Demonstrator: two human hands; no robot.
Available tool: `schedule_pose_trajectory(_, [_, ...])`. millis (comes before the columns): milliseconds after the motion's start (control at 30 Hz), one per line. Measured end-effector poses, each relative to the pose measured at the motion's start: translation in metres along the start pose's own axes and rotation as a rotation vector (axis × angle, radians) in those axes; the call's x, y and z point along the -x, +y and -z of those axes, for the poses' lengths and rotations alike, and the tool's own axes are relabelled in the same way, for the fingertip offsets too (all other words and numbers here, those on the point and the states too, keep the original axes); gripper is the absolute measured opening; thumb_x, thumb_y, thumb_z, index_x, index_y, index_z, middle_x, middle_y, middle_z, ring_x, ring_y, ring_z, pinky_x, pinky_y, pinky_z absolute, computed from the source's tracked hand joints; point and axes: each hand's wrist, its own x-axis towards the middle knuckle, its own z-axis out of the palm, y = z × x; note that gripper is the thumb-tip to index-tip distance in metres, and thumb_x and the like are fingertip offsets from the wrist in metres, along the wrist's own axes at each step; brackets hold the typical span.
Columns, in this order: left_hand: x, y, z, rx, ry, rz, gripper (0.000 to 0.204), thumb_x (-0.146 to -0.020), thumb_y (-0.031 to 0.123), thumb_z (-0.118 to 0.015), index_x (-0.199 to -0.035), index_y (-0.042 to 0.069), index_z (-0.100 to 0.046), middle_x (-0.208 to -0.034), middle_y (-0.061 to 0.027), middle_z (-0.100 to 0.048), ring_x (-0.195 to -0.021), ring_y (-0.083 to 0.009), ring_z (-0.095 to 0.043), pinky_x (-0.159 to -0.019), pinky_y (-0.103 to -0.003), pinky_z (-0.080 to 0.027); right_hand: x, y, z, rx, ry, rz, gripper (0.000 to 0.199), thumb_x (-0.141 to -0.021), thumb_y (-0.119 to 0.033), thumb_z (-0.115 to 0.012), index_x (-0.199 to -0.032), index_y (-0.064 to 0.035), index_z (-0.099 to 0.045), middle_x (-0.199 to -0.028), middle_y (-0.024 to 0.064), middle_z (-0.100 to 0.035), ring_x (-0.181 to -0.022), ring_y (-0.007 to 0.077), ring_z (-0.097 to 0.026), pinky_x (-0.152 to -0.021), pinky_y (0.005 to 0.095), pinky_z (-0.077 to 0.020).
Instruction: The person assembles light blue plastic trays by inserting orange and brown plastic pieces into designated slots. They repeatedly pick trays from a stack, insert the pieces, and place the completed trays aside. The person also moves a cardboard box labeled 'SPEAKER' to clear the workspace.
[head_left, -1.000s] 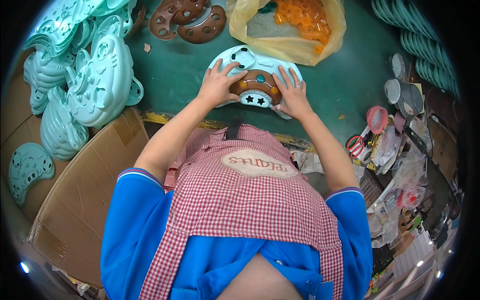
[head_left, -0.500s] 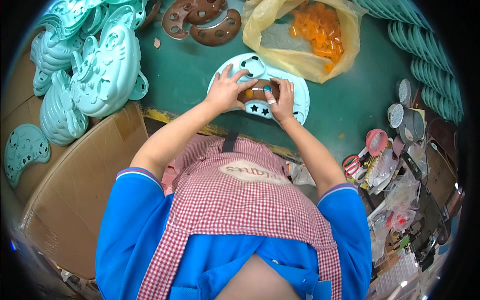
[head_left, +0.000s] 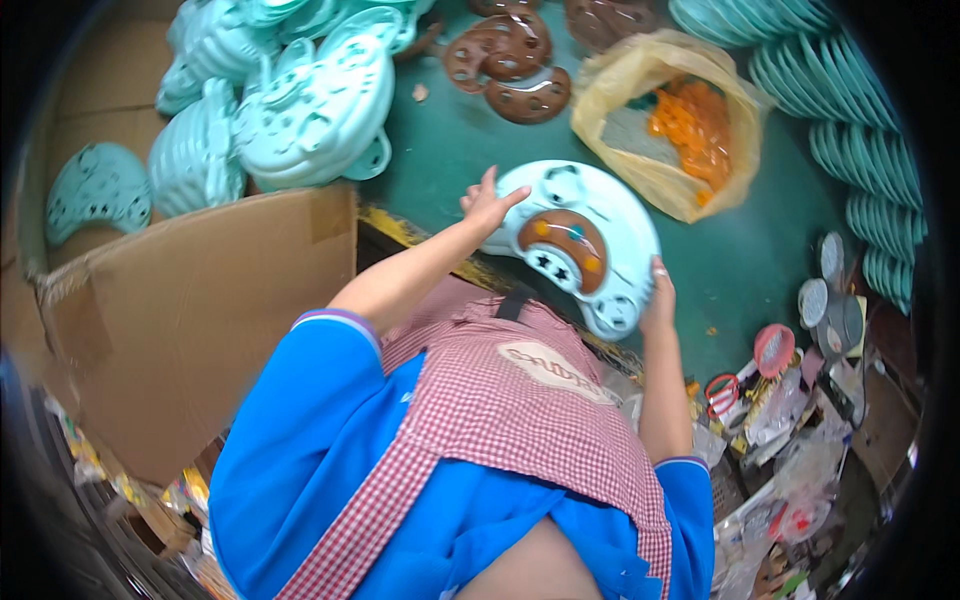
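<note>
**Two hands on a pale blue toy panel at the green bench**

At the far left we see a cardboard box (head_left: 190,320) with its flap up, one pale teal part (head_left: 95,190) lying inside it. Just beyond, on the green bench (head_left: 740,270), sits a heap of the same teal plastic shells (head_left: 300,100).

Moving right, our left hand (head_left: 487,205) rests on the near-left rim of the pale blue toy panel (head_left: 600,215), fingers spread loosely and apart, thumb lifted; we cannot tell whether it truly grips the edge. The panel lies tilted at the bench's front edge, close to our checked apron (head_left: 520,420), and carries a brown insert (head_left: 565,245) with small coloured buttons and star cut-outs.

Behind it lie several loose brown inserts (head_left: 510,65). Next comes a yellow plastic bag (head_left: 650,110) holding orange pieces (head_left: 690,120).

Our right hand (head_left: 660,300) is clamped on the panel's lower right edge, fingers curled under it. Further right stand stacks of teal discs (head_left: 860,130), and by the bench edge rolls of tape (head_left: 830,290), red-handled scissors (head_left: 722,392) and crumpled wrappers.
</note>
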Motion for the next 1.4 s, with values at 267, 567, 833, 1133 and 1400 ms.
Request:
schedule_pose_trajectory(267, [-0.036,0.068,0.29,-1.006,0.705,-0.501,0.047,-0.076,0.019,-0.068,-0.121,0.006,-0.06,-0.127,-0.0175,-0.057,-0.112,-0.0337,-0.057,-0.094,-0.042,-0.047,0.054,-0.096,0.051,0.856,0.38,0.947,0.031,-0.084,-0.009,-0.067,-0.111,0.0062,-0.064,-0.101,0.018,-0.069,-0.087,0.028,-0.067,-0.081,0.0367,-0.0509])
schedule_pose_trajectory(567, [-0.029,0.086,0.371,-1.108,0.562,-0.485,0.064,-0.063,0.011,-0.069,-0.125,0.016,-0.06,-0.126,-0.0082,-0.06,-0.11,-0.0337,-0.058,-0.095,-0.041,-0.047,-0.062,-0.093,0.113,1.424,0.485,1.071,0.045,-0.082,-0.011,-0.063,-0.126,-0.0026,-0.057,-0.125,0.0224,-0.057,-0.116,0.0385,-0.052,-0.102,0.0451,-0.038])
schedule_pose_trajectory(833, [0.077,0.073,0.101,0.495,-0.023,-0.004,0.069,-0.076,0.019,-0.073,-0.136,0.005,-0.041,-0.124,-0.0172,-0.053,-0.11,-0.031,-0.055,-0.095,-0.04,-0.046,-0.098,-0.106,-0.049,1.214,0.055,0.883,0.025,-0.085,-0.013,-0.061,-0.109,-0.0103,-0.067,-0.112,0.0139,-0.065,-0.107,0.0321,-0.058,-0.091,0.0412,-0.0465])
schedule_pose_trajectory(1133, [0.023,0.059,-0.026,-0.225,-0.723,0.02,0.049,-0.093,0.047,-0.054,-0.09,0.002,-0.072,-0.071,-0.0072,-0.068,-0.06,-0.0204,-0.061,-0.059,-0.034,-0.049,-0.162,-0.145,-0.092,1.494,0.322,0.881,0.018,-0.079,-0.018,-0.071,-0.095,-0.0119,-0.07,-0.111,0.0079,-0.054,-0.102,0.0295,-0.056,-0.082,0.0412,-0.0502])
schedule_pose_trajectory(1400, [-0.106,0.234,-0.122,-0.684,0.138,-0.791,0.02,-0.081,0.023,-0.063,-0.093,0.007,-0.06,-0.084,-0.0164,-0.067,-0.081,-0.0374,-0.066,-0.07,-0.046,-0.054,-0.147,-0.14,-0.096,1.444,0.333,1.156,0.012,-0.08,-0.018,-0.067,-0.091,-0.0151,-0.066,-0.106,0.0075,-0.055,-0.098,0.0309,-0.056,-0.083,0.0453,-0.0459])
